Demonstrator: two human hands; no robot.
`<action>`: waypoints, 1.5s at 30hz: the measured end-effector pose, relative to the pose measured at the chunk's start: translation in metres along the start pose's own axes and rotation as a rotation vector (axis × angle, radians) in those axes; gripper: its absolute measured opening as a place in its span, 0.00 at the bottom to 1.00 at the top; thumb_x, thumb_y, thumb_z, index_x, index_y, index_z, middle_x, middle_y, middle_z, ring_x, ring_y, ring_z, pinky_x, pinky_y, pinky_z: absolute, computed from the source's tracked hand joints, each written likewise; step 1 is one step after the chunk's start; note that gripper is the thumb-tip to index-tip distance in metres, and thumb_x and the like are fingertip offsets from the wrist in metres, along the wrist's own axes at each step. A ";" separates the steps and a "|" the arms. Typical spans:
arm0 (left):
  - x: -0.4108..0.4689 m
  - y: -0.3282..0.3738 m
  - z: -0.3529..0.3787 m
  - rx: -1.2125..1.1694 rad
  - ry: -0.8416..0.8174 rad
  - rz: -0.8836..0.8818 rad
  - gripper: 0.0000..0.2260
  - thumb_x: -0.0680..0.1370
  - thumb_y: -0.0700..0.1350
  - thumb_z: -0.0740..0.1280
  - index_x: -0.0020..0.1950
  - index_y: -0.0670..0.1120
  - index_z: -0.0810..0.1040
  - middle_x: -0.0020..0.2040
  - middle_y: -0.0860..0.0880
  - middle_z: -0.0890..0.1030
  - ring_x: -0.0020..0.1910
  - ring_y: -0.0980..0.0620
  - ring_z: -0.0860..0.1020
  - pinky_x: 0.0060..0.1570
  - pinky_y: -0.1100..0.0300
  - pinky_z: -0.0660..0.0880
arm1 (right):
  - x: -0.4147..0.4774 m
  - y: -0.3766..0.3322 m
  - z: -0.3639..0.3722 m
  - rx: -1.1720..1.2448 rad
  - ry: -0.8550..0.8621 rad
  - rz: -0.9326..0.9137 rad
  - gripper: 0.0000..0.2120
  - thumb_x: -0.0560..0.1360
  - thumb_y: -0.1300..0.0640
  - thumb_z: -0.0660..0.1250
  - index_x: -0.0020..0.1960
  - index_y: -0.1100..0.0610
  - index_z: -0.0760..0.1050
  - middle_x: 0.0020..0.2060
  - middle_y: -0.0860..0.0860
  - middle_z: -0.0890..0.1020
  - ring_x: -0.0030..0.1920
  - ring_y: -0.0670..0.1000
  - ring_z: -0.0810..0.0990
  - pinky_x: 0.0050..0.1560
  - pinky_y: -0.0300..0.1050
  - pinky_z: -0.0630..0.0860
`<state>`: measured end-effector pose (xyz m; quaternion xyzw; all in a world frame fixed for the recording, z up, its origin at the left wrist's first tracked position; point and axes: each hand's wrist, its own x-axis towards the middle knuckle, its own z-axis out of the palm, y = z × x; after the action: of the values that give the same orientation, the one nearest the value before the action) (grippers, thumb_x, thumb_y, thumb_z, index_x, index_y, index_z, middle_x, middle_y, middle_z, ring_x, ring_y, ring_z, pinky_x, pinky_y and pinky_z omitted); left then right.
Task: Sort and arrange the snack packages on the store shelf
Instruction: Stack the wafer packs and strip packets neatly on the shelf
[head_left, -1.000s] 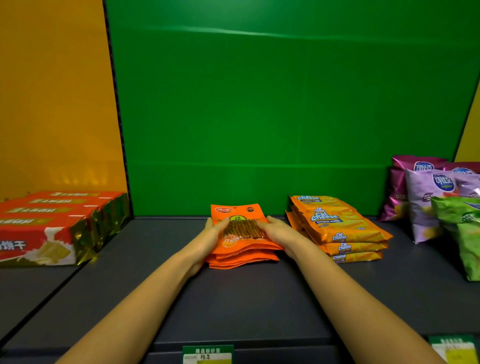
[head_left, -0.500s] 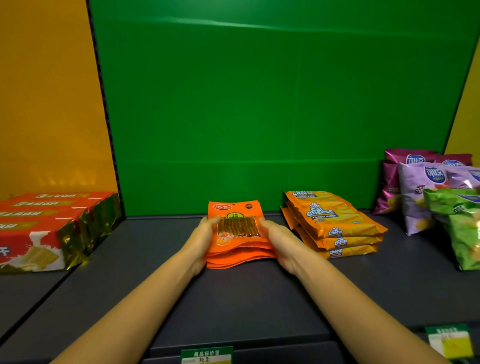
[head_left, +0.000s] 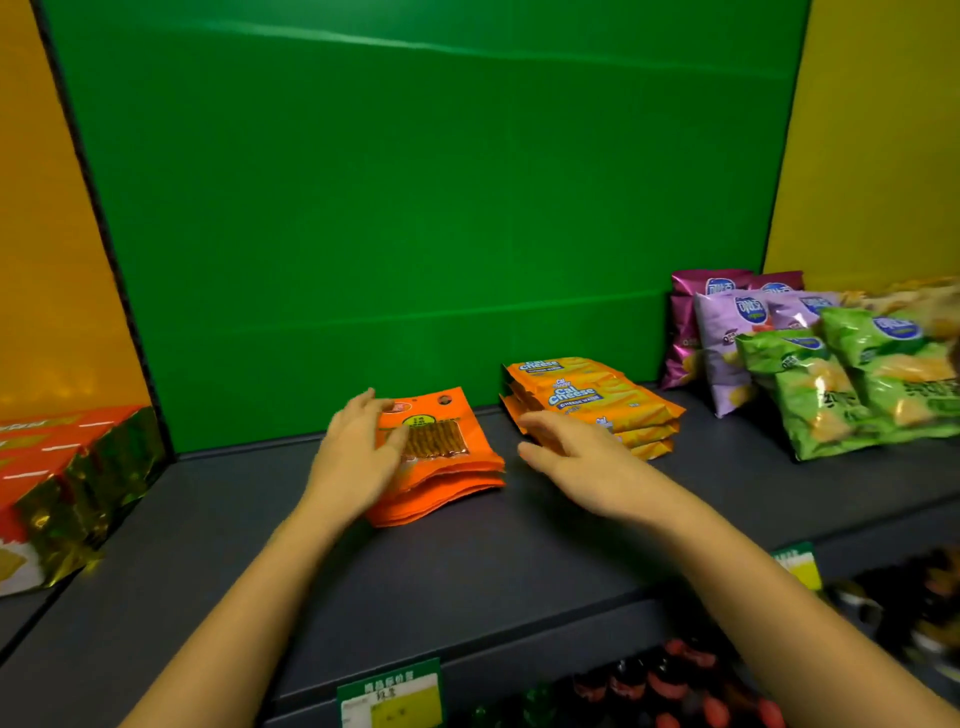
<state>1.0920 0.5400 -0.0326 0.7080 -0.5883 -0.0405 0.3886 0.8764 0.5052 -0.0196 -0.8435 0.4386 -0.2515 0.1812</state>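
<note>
Two hands are seen over the shelf. The left hand lies on the left edge of the orange packet stack, fingers loosely spread, nothing pinched; the right hand hovers open just right of the stack, apart from it. Risk judged: the slippery fanned packets could be slid askew by a one-sided push, or the wafer packs behind the right fingers knocked. "Cal Cheese" is legible there; the orange label and the price tag are too blurred.

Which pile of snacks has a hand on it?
The orange pouch stack in the middle. The left hand rests on it, while the right hand is open and apart, beside the Cal Cheese stack.
</note>
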 end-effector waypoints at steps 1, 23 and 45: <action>-0.005 0.006 -0.006 -0.012 -0.021 0.068 0.17 0.78 0.45 0.63 0.66 0.41 0.73 0.69 0.43 0.72 0.68 0.46 0.70 0.65 0.58 0.64 | -0.017 0.009 -0.013 -0.016 0.047 -0.016 0.19 0.78 0.52 0.60 0.68 0.54 0.68 0.68 0.50 0.72 0.67 0.50 0.70 0.67 0.43 0.64; -0.117 0.162 0.117 0.035 -0.084 0.402 0.14 0.72 0.70 0.52 0.52 0.70 0.71 0.54 0.60 0.76 0.39 0.52 0.80 0.40 0.46 0.79 | -0.335 0.269 -0.179 -0.176 0.519 0.546 0.08 0.73 0.50 0.65 0.43 0.36 0.71 0.45 0.35 0.79 0.49 0.25 0.73 0.44 0.19 0.68; -0.103 0.419 0.359 0.116 -0.008 0.526 0.16 0.72 0.60 0.54 0.47 0.56 0.78 0.40 0.59 0.82 0.39 0.54 0.83 0.30 0.60 0.75 | -0.334 0.514 -0.341 -0.216 0.590 0.570 0.09 0.74 0.51 0.64 0.44 0.35 0.70 0.43 0.35 0.78 0.47 0.43 0.79 0.50 0.47 0.78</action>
<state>0.5406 0.4464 -0.0727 0.5516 -0.7550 0.0925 0.3422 0.1808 0.4718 -0.1034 -0.5945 0.7112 -0.3748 0.0207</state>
